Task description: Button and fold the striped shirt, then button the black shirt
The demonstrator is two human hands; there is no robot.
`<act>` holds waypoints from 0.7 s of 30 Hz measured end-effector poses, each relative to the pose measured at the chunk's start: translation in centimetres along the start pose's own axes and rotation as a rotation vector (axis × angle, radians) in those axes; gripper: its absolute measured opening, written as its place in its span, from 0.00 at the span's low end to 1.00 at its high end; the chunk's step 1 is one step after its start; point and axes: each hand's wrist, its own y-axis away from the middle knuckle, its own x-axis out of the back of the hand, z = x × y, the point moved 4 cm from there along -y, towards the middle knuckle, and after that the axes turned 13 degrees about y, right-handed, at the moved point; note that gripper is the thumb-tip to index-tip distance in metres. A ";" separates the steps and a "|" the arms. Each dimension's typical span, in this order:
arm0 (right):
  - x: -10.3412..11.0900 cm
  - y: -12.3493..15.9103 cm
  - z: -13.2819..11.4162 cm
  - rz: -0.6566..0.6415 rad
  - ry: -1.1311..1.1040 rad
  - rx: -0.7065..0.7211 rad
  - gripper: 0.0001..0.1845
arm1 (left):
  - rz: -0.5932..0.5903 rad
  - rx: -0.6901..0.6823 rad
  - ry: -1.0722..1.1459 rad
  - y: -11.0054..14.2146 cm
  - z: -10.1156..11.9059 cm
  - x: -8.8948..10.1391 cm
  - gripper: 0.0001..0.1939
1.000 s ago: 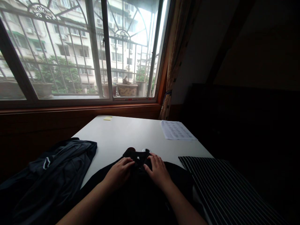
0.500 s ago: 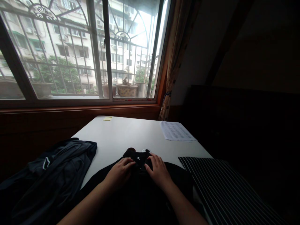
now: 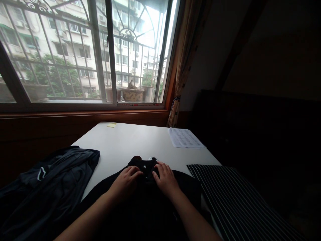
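Note:
A black shirt (image 3: pixel 147 207) lies spread over the near part of the table, its collar away from me and a small white label inside the neck. My left hand (image 3: pixel 128 180) is closed on the left side of the collar, thumb and fingers together. On the other side of the neck opening, my right hand (image 3: pixel 166 179) grips the collar's right edge with bent fingers. Fabric and shadow hide the fingertips in part. Just beyond the collar sit a dark brown round object (image 3: pixel 137 157) and a whitish round object (image 3: pixel 152 158), both partly covered.
The white table (image 3: pixel 130 139) reaches toward the window. A dark jacket or similar garment (image 3: pixel 60 180) lies at left, black-and-white striped cloth (image 3: pixel 238 194) at right. Printed sheets (image 3: pixel 185 138) and a yellow sticky note (image 3: pixel 111 125) lie at the far side. A curtain (image 3: pixel 177 83) hangs beside the window.
The whole view has shifted a little, so things appear slightly further left and up. Both hands stay at the collar, with barely any movement against the shirt.

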 end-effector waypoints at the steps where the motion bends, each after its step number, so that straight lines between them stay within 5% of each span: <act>1: 0.0 0.0 0.1 -0.002 -0.003 -0.004 0.14 | -0.022 -0.036 0.012 0.0 0.6 0.1 0.26; 7: -0.2 -0.4 0.5 -0.037 -0.031 -0.014 0.24 | -0.229 -0.304 0.171 0.3 5.9 0.3 0.27; 13: 1.0 -0.8 0.8 -0.117 -0.034 -0.053 0.21 | -0.321 -0.312 0.209 0.4 7.3 0.2 0.18; 21: 5.1 -1.0 9.4 -0.456 -0.047 -0.222 0.21 | -0.288 -0.348 0.206 0.3 6.6 -0.2 0.16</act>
